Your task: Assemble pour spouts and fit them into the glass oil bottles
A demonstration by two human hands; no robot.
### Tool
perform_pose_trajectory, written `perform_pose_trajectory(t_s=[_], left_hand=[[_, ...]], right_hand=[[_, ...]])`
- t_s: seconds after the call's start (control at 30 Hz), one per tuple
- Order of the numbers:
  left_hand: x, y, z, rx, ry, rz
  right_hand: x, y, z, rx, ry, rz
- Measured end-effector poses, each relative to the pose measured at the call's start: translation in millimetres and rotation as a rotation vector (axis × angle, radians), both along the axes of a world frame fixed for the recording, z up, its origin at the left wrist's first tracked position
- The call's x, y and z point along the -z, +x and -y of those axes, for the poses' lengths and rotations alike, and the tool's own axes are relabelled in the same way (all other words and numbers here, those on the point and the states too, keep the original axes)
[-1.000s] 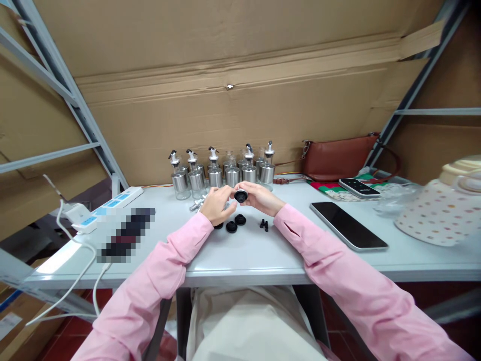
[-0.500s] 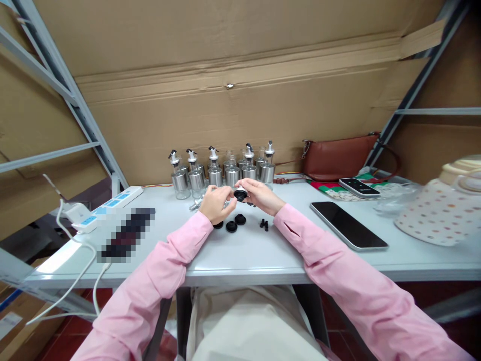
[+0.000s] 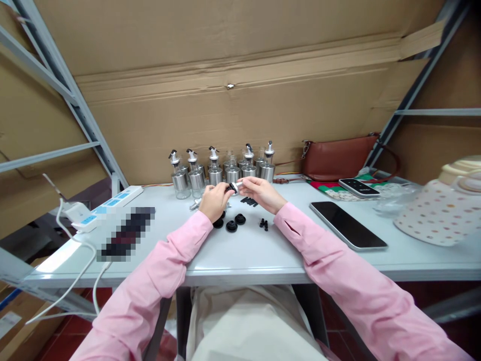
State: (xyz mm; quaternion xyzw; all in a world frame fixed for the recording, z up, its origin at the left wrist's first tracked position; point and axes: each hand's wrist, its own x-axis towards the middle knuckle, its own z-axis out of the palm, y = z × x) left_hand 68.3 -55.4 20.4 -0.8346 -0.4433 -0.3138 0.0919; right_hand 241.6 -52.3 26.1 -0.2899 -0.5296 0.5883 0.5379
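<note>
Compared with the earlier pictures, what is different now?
The spout piece has turned sideways: its black end, earlier towards the camera, now points to the left hand. The right hand still holds it. The bottles and loose black discs stayed as they were.

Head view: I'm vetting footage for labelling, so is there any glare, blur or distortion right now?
Head view: glare whitens the table near its left front corner; head view: the jug looks stretched at the right edge; head view: the part between left hand and right hand lacks fine detail.
</note>
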Motion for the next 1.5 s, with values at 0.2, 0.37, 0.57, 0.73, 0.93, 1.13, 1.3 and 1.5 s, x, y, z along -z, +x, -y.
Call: perform_pose_trajectory(t_s=[0.2, 0.37, 0.57, 0.73, 0.93, 1.13, 1.3, 1.5], left_hand=[[2.0, -1, -3, 0.034, 0.031, 0.02], [2.6, -1, -3, 0.061, 0.067, 0.017], [2.6, 0, 0, 0.067, 0.079, 0.003], [1.0, -1, 4, 0.078, 0.112, 0.075], [-0.5, -1, 7, 0.12, 0.128, 0.07], [2.5, -1, 4, 0.125, 0.135, 0.071], [3.0, 0, 2, 0.077, 0.126, 0.077], [1.6, 1, 1, -0.006, 0.034, 0.109]], right_hand=[[-3.8, 0, 4, 0.0, 0.03, 0.025], [-7.4, 0, 7, 0.012, 0.047, 0.055], [-8.8, 0, 9, 0.002, 0.046, 0.111], [-6.0, -2, 7, 0.018, 0.019, 0.063], [-2.1, -2, 2, 0.005, -0.008, 0.043], [0.1, -3, 0, 0.009, -0.065, 0.079], [-2.6, -5, 4, 0.104, 0.005, 0.124], [0.1, -5, 5, 0.121, 0.269, 0.345]])
